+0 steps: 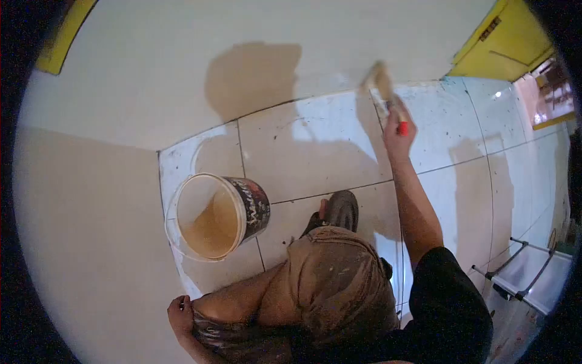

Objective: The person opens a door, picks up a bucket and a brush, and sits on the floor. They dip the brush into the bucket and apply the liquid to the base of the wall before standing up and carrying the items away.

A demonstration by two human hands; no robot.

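Stretched out at the upper right, my right hand (400,128) is closed around the handle of a brush (382,84). Motion blurs the brush head, which is at the foot of the pale wall (339,36), near where it meets the tiled floor. A red spot shows at my fingers. My left hand (181,314) is at the lower left beside my knee, its fingers curled, with nothing visible in them. Between my hands, a white bucket (256,206) with a dark printed label stands tilted in view, its mouth toward the camera and its inside pale.
Yellow door frames (506,42) show at the upper right and upper left. A metal-framed rack or stand (527,273) is on the floor at the right. My sandalled foot (342,211) rests on the tiles (321,173) right of the bucket.
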